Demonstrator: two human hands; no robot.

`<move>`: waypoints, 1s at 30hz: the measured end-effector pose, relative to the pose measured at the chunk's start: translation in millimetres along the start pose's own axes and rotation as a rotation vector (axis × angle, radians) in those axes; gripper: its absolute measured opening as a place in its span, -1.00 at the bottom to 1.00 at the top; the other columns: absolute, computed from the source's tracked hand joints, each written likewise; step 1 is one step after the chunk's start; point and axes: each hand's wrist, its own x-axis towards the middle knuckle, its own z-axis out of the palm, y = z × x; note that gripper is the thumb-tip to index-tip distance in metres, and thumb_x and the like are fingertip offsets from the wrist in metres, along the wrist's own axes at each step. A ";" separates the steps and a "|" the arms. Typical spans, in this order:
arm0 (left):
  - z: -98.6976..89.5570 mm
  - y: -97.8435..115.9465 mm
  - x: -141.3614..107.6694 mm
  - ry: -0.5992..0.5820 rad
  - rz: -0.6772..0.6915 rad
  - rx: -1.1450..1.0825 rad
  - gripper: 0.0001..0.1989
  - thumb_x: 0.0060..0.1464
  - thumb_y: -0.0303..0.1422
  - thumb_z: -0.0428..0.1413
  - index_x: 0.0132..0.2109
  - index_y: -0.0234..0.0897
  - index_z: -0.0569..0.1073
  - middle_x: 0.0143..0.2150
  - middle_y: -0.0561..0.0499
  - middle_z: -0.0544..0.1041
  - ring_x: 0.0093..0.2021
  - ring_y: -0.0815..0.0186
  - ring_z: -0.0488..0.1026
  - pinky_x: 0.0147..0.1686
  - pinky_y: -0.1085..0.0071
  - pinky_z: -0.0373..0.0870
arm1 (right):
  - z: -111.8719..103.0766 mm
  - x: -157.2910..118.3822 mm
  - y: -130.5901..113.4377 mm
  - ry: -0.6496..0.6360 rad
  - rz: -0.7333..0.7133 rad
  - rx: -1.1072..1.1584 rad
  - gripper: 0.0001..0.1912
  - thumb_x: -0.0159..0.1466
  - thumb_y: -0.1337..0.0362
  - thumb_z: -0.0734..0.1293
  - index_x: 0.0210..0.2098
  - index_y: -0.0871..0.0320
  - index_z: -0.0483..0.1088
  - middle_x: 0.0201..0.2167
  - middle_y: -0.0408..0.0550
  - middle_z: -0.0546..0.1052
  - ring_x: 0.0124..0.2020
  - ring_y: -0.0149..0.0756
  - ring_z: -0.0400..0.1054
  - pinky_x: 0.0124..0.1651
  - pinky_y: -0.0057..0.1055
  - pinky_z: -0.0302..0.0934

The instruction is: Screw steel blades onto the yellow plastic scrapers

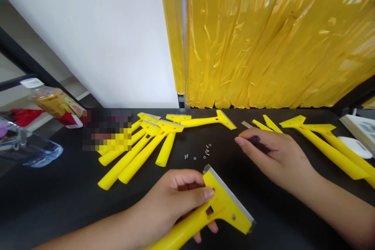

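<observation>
My left hand (187, 199) grips a yellow scraper (225, 207) near its head, the thumb pressed over a hole. A metal strip runs along the scraper's edge, and one screw shows in the head near its lower right end. My right hand (272, 156) is raised to the right of it, fingers closed around a small dark object (254, 139), mostly hidden. Between and beyond my hands, several small screws and nuts (206, 151) lie loose on the black table (73, 207).
Several yellow scrapers (140, 152) lie at the back left, more yellow handles (331, 148) at the right. Loose yellow pieces (271, 124) rest behind my right hand. Bottles (55, 101) stand or lean at the left; a white object (354, 147) sits far right. Yellow film (263, 39) hangs behind.
</observation>
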 end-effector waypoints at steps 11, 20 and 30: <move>0.6 -2.8 1.6 -0.029 -0.032 0.006 -0.69 0.16 -0.16 0.32 -0.18 -0.34 0.52 -0.25 -0.19 0.71 -0.37 0.27 0.67 -0.53 0.58 0.51 | 15.5 -5.3 3.0 -0.015 -0.130 0.138 -0.92 0.42 0.32 0.39 -0.13 0.05 0.55 -0.26 -0.13 0.66 -0.26 -0.34 0.56 -0.15 -0.43 0.41; 0.2 -4.0 -0.2 -0.039 -0.021 0.001 -0.71 0.17 -0.18 0.32 -0.20 -0.33 0.49 -0.22 -0.20 0.72 -0.35 0.26 0.68 -0.52 0.57 0.52 | 20.3 -3.5 3.4 -0.059 -0.200 0.150 -0.89 0.44 0.34 0.36 -0.10 0.05 0.53 -0.22 -0.09 0.67 -0.20 -0.29 0.58 -0.10 -0.39 0.44; -0.4 -3.3 -0.4 -0.042 -0.038 0.009 -0.74 0.19 -0.20 0.30 -0.20 -0.31 0.49 -0.22 -0.18 0.72 -0.34 0.24 0.69 -0.51 0.55 0.52 | 20.1 -2.5 1.7 -0.089 -0.151 0.176 -0.89 0.43 0.30 0.36 -0.10 0.02 0.53 -0.21 -0.07 0.68 -0.20 -0.21 0.58 -0.10 -0.28 0.46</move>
